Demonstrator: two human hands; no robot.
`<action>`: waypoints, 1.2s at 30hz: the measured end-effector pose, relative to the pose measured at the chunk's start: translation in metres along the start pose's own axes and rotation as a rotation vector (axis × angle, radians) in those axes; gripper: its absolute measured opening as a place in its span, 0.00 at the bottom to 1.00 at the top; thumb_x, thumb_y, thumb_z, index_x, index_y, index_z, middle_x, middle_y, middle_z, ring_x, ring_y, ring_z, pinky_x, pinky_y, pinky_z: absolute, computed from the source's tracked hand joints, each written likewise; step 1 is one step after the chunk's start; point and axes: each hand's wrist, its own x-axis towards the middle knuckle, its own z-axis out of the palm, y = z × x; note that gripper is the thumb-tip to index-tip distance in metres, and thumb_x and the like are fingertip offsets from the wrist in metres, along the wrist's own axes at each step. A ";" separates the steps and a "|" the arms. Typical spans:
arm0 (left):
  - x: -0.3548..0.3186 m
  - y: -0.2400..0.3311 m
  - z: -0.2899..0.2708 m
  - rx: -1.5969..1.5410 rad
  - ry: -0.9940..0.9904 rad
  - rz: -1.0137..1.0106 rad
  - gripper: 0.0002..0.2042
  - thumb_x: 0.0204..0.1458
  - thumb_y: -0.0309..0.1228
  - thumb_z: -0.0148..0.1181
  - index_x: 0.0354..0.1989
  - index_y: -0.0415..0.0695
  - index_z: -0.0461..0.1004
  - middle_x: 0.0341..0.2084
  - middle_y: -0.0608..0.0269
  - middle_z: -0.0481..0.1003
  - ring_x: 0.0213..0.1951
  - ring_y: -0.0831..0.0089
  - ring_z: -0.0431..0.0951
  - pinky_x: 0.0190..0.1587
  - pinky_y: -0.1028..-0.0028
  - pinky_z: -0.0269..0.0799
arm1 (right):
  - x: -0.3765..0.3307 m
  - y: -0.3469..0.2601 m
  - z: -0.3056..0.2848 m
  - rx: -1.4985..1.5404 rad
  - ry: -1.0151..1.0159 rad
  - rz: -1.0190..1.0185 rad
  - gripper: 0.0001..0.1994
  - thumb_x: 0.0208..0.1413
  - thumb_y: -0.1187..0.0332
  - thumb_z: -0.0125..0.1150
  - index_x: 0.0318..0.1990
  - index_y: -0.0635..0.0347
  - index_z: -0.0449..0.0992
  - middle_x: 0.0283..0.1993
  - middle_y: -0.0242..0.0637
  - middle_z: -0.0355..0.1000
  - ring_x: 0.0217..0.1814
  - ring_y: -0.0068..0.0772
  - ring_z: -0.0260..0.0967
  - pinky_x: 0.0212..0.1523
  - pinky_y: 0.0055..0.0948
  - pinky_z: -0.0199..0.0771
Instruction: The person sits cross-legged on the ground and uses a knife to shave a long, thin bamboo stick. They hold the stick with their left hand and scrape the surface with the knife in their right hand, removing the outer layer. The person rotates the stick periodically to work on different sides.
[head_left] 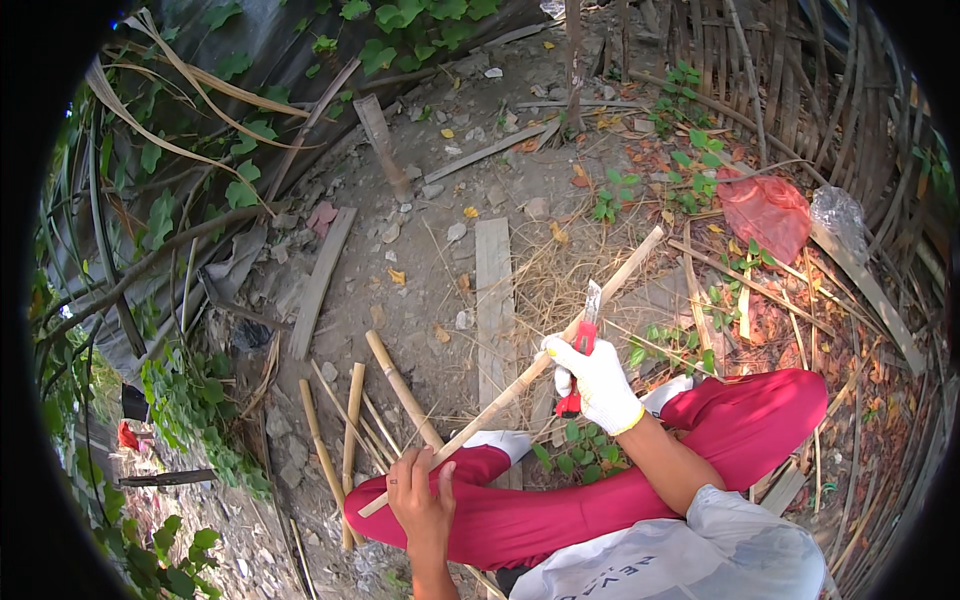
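Observation:
A long, pale bamboo strip (500, 402) slants across my lap, its far end pointing up and right. My bare left hand (420, 497) is closed around it near its lower end, above my left knee. In a white glove, my right hand (598, 383) grips a red and black utility knife (586, 338). The knife's blade points away from me and lies against or just over the strip; contact cannot be made out. Several bamboo pieces (398, 385) rest on the ground beyond my left knee.
A flat grey board (494, 300) lies ahead, and another board (324, 283) is to its left. A red plastic bag (765, 212) sits at the far right, near a stick fence (800, 90). A wooden stake (383, 145) stands farther off. Leafy vines (190, 400) edge the left side.

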 end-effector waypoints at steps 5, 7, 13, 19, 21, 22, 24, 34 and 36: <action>0.005 0.031 -0.019 0.064 -0.230 0.101 0.38 0.45 0.39 0.75 0.63 0.34 0.66 0.59 0.44 0.69 0.60 0.50 0.69 0.60 0.54 0.65 | -0.009 0.018 0.012 -0.012 -0.031 0.046 0.11 0.59 0.64 0.71 0.35 0.62 0.77 0.19 0.28 0.68 0.16 0.19 0.63 0.18 0.25 0.62; 0.010 0.038 -0.020 0.194 -0.252 0.247 0.40 0.45 0.40 0.75 0.64 0.32 0.64 0.59 0.42 0.69 0.61 0.49 0.69 0.60 0.54 0.66 | -0.015 0.020 0.017 -0.040 -0.073 0.089 0.10 0.60 0.65 0.70 0.35 0.61 0.77 0.19 0.28 0.68 0.16 0.20 0.63 0.18 0.25 0.62; 0.004 0.019 0.003 0.191 -0.366 0.374 0.30 0.55 0.36 0.66 0.62 0.30 0.67 0.49 0.48 0.76 0.45 0.58 0.78 0.46 0.60 0.76 | -0.026 0.034 0.021 -0.133 -0.172 0.180 0.09 0.61 0.66 0.69 0.39 0.63 0.80 0.20 0.28 0.71 0.17 0.19 0.66 0.19 0.23 0.65; -0.001 -0.002 0.022 -0.316 -0.485 0.098 0.22 0.65 0.27 0.54 0.66 0.35 0.62 0.38 0.47 0.77 0.23 0.64 0.78 0.25 0.67 0.74 | -0.019 0.024 0.012 -0.227 -0.264 0.270 0.11 0.64 0.63 0.66 0.40 0.62 0.80 0.23 0.31 0.73 0.18 0.19 0.66 0.19 0.23 0.64; -0.001 -0.008 0.029 -0.628 -0.594 -0.103 0.20 0.66 0.25 0.51 0.66 0.36 0.62 0.36 0.50 0.77 0.22 0.67 0.76 0.25 0.68 0.74 | -0.015 0.012 0.009 -0.168 -0.264 0.157 0.14 0.66 0.60 0.63 0.47 0.63 0.78 0.31 0.32 0.77 0.20 0.15 0.65 0.19 0.20 0.62; 0.000 -0.008 0.033 -0.789 -0.651 -0.245 0.20 0.67 0.25 0.50 0.66 0.37 0.62 0.36 0.51 0.76 0.22 0.68 0.75 0.24 0.69 0.73 | -0.010 0.011 0.002 -0.306 -0.241 0.105 0.16 0.65 0.58 0.64 0.48 0.63 0.78 0.31 0.31 0.77 0.21 0.16 0.65 0.21 0.22 0.64; 0.007 -0.009 0.042 -1.109 -0.757 -0.544 0.18 0.67 0.24 0.48 0.65 0.37 0.62 0.35 0.54 0.76 0.24 0.71 0.74 0.24 0.70 0.71 | 0.004 0.008 -0.005 -0.819 -0.173 -0.151 0.19 0.63 0.52 0.64 0.45 0.61 0.80 0.30 0.37 0.79 0.24 0.31 0.73 0.27 0.36 0.73; 0.036 -0.002 0.091 -1.583 -0.767 -1.016 0.15 0.73 0.35 0.40 0.58 0.41 0.67 0.27 0.66 0.68 0.19 0.82 0.57 0.20 0.81 0.55 | 0.020 0.034 0.001 -1.708 -0.213 -0.476 0.18 0.57 0.50 0.60 0.27 0.56 0.76 0.24 0.46 0.74 0.30 0.56 0.76 0.34 0.49 0.75; 0.029 -0.004 0.099 -1.574 -0.781 -1.031 0.13 0.74 0.37 0.40 0.53 0.43 0.69 0.28 0.68 0.68 0.19 0.84 0.57 0.19 0.82 0.54 | 0.027 0.042 0.005 -1.741 -0.222 -0.485 0.16 0.56 0.52 0.59 0.28 0.55 0.78 0.25 0.46 0.76 0.31 0.55 0.77 0.35 0.49 0.77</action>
